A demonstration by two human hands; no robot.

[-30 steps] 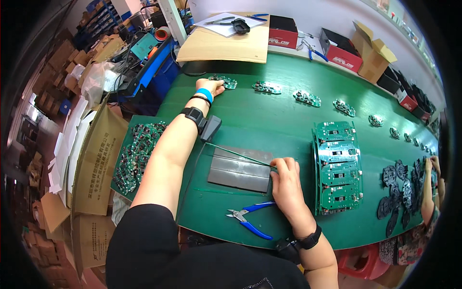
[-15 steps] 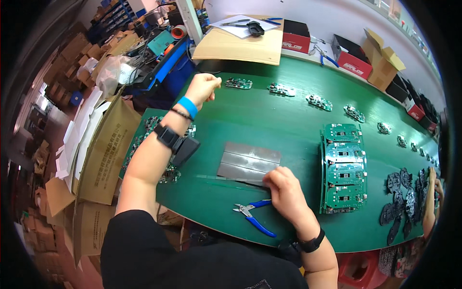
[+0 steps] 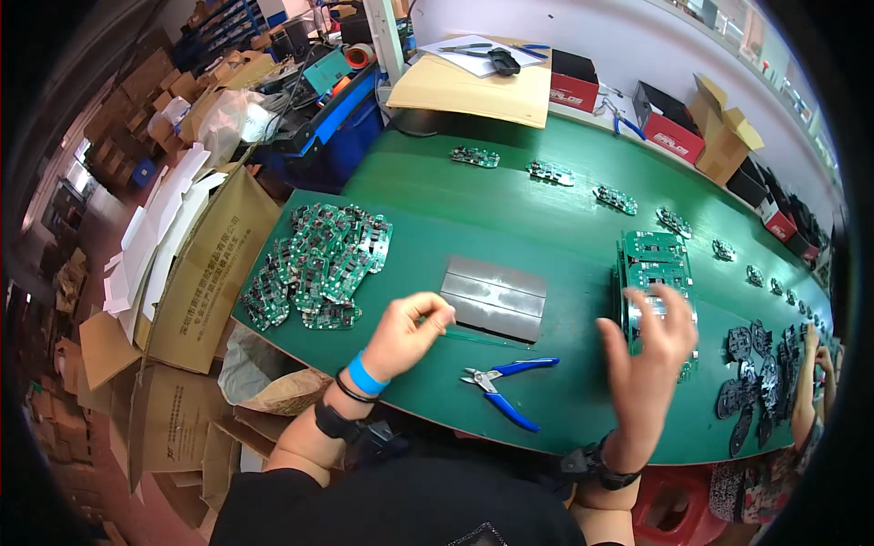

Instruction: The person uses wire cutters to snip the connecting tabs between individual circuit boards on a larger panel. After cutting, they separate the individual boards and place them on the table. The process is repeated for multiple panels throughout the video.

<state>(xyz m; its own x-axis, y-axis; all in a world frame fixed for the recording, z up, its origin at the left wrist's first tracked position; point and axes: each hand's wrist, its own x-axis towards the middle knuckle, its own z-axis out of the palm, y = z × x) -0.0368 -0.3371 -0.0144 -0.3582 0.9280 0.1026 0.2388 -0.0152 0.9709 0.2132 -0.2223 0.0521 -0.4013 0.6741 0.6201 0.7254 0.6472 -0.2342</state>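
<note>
My left hand [image 3: 411, 333] is closed in a pinch beside the lower left corner of a dark grey plate [image 3: 494, 298] with light lines across it. What its fingertips hold, if anything, cannot be made out. A thin greenish strip [image 3: 492, 342] lies along the plate's near edge. My right hand [image 3: 648, 364] is open with fingers spread, over the near part of a stack of green circuit board panels [image 3: 655, 247], partly hiding it. Whether it touches the stack is unclear. Blue-handled cutters [image 3: 505, 387] lie between my hands, jaws to the left.
Loose circuit boards [image 3: 323, 255] are heaped at the left. A row of single boards [image 3: 551, 173] runs along the far side. Black plastic parts [image 3: 751, 382] lie right, near another person's arms [image 3: 808, 382]. Cardboard boxes [image 3: 205, 282] stand beyond the left edge.
My left hand has come back from the far row of boards to the plate's near left corner. My right hand has left the plate, moved right to the panel stack and opened.
</note>
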